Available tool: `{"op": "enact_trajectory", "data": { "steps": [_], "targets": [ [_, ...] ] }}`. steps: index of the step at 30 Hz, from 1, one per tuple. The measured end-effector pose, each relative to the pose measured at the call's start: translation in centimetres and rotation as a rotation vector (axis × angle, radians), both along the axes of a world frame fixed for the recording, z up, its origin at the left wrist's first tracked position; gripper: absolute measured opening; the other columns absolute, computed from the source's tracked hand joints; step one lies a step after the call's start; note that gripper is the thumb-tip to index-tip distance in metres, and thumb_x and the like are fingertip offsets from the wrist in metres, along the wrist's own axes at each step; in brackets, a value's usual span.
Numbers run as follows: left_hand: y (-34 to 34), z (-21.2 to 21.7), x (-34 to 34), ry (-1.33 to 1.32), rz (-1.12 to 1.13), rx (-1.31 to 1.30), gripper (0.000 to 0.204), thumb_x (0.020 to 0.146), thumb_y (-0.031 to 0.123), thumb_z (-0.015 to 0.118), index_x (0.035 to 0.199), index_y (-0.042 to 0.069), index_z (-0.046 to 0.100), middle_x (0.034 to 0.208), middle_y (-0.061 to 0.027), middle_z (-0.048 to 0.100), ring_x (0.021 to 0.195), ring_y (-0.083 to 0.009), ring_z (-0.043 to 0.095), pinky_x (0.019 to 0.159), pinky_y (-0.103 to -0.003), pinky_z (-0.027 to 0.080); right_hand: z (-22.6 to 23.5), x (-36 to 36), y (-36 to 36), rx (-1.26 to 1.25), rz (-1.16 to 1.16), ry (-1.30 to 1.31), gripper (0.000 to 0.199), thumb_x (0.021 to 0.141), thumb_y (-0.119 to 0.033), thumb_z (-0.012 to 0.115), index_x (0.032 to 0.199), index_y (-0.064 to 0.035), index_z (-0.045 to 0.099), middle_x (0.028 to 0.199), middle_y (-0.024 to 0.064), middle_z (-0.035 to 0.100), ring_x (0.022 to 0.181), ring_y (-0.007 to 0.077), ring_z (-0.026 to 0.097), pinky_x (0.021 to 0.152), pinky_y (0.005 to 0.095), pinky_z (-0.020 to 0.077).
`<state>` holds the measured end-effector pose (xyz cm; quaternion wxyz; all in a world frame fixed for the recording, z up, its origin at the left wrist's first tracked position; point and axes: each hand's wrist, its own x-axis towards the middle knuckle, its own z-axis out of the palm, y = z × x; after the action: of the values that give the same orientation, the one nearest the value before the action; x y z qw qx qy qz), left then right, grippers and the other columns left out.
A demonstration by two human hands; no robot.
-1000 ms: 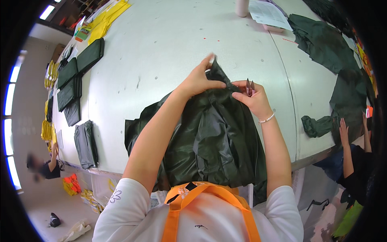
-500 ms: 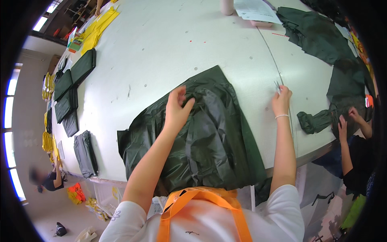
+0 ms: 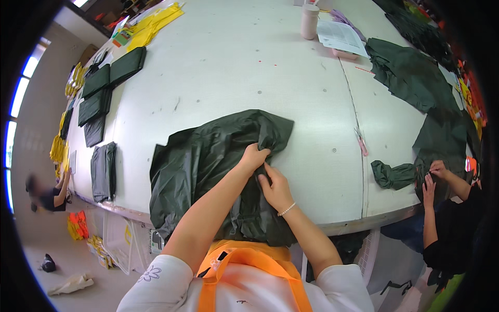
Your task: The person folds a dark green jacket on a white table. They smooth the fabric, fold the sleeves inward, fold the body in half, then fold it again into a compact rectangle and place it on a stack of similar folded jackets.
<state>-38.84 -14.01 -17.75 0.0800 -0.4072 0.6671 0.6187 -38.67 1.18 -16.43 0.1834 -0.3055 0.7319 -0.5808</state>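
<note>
A dark green garment of thin, shiny fabric (image 3: 195, 161) lies crumpled across the table edge in front of me, its far side folded over toward the right. My left hand (image 3: 253, 158) is closed on a gathered part of it near its right side. Just below, my right hand (image 3: 276, 188) pinches the same fabric, thumb and forefinger together; the other fingers partly hide in the folds. Small scissors with pink handles (image 3: 362, 143) lie on the table to the right, apart from both hands.
Folded dark green packs (image 3: 105, 171) sit along the left side, with yellow garments (image 3: 153, 26) beyond. At far right a co-worker's hands (image 3: 434, 182) handle dark green fabric. A pale bottle (image 3: 310, 22) and paper sheets (image 3: 340, 37) stand at the back right.
My right hand has put down the scissors and moved left onto the garment. My left hand has moved right and closed on the fabric. The garment's far right corner has folded over.
</note>
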Motion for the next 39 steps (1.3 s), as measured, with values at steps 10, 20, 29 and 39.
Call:
{"op": "enact_trajectory", "data": {
  "steps": [10,20,29,39],
  "targets": [
    [7.9,20.9,22.7,0.627,-0.708,0.247,0.032,0.086,0.009,0.055,0.114,-0.006,0.052,0.101,-0.0172,0.063,0.089,-0.0239,0.060,0.079,-0.032,0.046,1.7,3.0,3.1,-0.134,0.042,0.489,0.031,0.084,-0.013,0.060,0.114,-0.0054,0.058,0.117,0.0169,0.059,0.113,0.0300,0.053,0.101,0.0402,0.0351],
    [6.2,21.8,43.6,0.662,-0.658,0.268,0.032,0.086,0.013,0.055,0.109,-0.006,0.045,0.075,-0.0207,0.060,0.072,-0.0371,0.059,0.065,-0.037,0.045,5.4,16.2,15.8,0.309,0.195,0.132,0.022,0.079,-0.002,0.062,0.100,-0.0015,0.056,0.093,0.0133,0.064,0.085,0.0189,0.062,0.076,0.0301,0.0476],
    [11.8,10.8,50.3,0.436,-0.600,-0.386,0.041,0.066,0.005,0.070,0.100,0.004,0.047,0.094,-0.0143,0.053,0.097,-0.0329,0.052,0.080,-0.039,0.045,17.3,28.1,29.8,0.888,-0.147,0.339,0.034,0.073,0.012,0.047,0.102,-0.0065,0.049,0.078,0.0194,0.060,0.070,0.0322,0.060,0.062,0.0379,0.0461],
    [-0.2,29.1,44.2,0.881,-0.085,-0.906,0.037,0.052,0.011,0.079,0.075,0.005,0.051,0.064,-0.0125,0.049,0.055,-0.0313,0.052,0.053,-0.033,0.043,33.7,16.4,12.7,-0.201,-0.138,0.039,0.034,0.095,-0.017,0.041,0.124,-0.0011,0.048,0.120,0.0083,0.054,0.111,0.0165,0.053,0.096,0.0303,0.0418]
  ]
}}
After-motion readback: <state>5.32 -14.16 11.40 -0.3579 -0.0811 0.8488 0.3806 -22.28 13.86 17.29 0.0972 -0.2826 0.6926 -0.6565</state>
